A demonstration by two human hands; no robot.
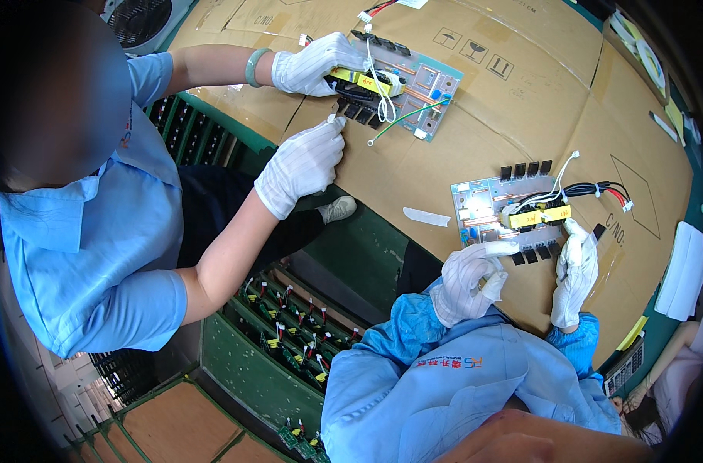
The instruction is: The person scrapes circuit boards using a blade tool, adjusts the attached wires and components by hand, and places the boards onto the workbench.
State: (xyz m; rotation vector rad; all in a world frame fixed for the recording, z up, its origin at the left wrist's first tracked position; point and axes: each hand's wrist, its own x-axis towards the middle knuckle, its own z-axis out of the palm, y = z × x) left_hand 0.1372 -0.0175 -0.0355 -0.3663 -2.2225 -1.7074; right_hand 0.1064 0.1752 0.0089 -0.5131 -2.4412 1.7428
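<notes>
My left hand (471,279), in a white glove, holds nothing I can see. Its index finger stretches toward the black parts on the near edge of a circuit board (475,202), while its thumb is apart and bent. My right hand (575,274), gloved too, is closed at the board's near right corner. A small black piece (599,231) shows at its fingertips. On that board lies a coil with yellow tape (538,217), along with white wires (556,187) and a black-red cable (598,188). Black upright parts line both long edges.
Across the cardboard surface (521,100), a co-worker's gloved hands (309,158) handle a similar board (425,85). A tape strip (426,217) lies left of my board. Green racks of small boards (294,332) stand below the edge. Papers (681,270) and a calculator (623,370) are at right.
</notes>
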